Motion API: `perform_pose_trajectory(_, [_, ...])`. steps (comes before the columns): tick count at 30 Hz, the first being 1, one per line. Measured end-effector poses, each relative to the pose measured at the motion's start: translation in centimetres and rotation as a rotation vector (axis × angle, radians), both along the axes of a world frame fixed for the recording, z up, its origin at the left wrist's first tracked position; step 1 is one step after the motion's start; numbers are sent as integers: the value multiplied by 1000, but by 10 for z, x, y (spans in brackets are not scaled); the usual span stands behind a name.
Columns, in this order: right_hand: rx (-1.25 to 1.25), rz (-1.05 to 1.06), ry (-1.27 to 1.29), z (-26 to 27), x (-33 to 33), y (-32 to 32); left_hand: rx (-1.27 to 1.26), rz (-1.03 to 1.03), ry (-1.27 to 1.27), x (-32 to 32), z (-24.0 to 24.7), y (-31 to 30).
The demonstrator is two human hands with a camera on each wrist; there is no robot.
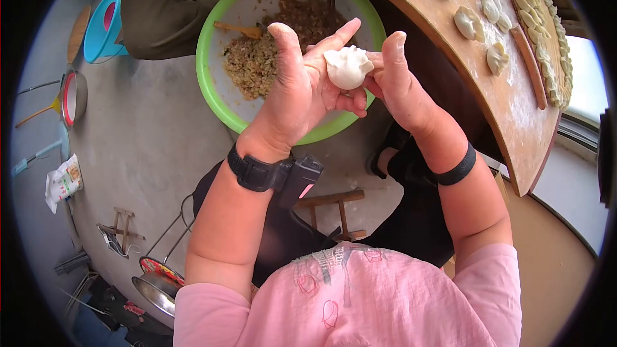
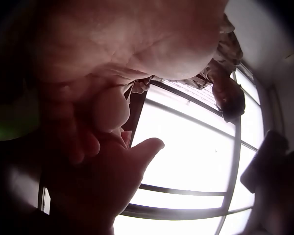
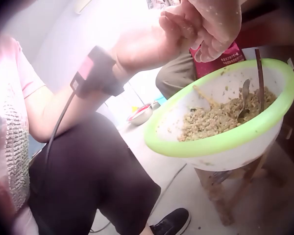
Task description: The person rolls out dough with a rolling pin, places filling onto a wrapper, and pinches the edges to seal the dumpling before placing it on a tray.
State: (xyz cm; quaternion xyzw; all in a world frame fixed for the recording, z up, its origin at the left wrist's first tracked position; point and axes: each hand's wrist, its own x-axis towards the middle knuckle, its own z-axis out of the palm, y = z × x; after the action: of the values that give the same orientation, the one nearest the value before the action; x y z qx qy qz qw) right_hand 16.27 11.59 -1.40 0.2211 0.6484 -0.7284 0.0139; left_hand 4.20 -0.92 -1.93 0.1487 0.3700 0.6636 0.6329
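Note:
A pleated white dumpling [image 1: 348, 67] lies between the two hands, over the bowl. Palm up, my left hand [image 1: 292, 87] supports it on the fingers; thumb and index finger stick out straight, while the lower fingers bend a little beneath. From the right, fingers of my right hand [image 1: 403, 90] touch the dumpling's edge, its thumb raised and clear of it. In the left wrist view the dumpling's smooth round side [image 2: 111, 110] shows between the hands. Below is a green-rimmed bowl [image 3: 159, 146] of chopped filling [image 3: 210, 122], with a wooden spoon [image 1: 238, 29] in it.
A floured wooden board [image 1: 437, 19] at the right carries several dumplings [image 1: 469, 24], a rolling pin [image 1: 529, 67] and a round tray of dumplings [image 1: 565, 83]. Another person's leg [image 1: 164, 19] is beyond the bowl, near a blue basin [image 1: 96, 32]. A stool [image 3: 220, 196] supports the bowl.

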Motion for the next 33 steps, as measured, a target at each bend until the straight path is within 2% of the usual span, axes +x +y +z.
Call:
perform_pose_trajectory(7, [656, 94, 99, -10, 4, 18, -27, 82, -136, -1, -3, 4])
perform_pose_trajectory(10, [434, 68, 61, -2, 7, 22, 69, 91, -190, -5, -10, 6])
perform_pose_trajectory(13, [294, -89, 43, 1, 6, 13, 113, 122, -258, -7, -11, 6])
perform_pose_trajectory(16, [290, -139, 77, 0, 4, 10, 142, 163, -290, -9, -10, 5])
perform_pose_trajectory(19, [110, -273, 65, 3, 1, 9, 164, 193, -306, -9, -10, 5])
perform_pose_trajectory(21, [108, -283, 102, 5, 1, 11, 99, 231, -278, -6, -4, 6])
perform_pose_trajectory(28, [60, -311, 129, 3, 1, 16, 109, 202, -288, -3, -8, 6])
perform_pose_trajectory(31, [209, -334, 192, -2, 2, 13, 104, 205, -282, -1, -8, 8])
perform_pose_trajectory(33, [413, -307, 184, 0, 1, 12, 77, 224, -283, 3, -4, 11])
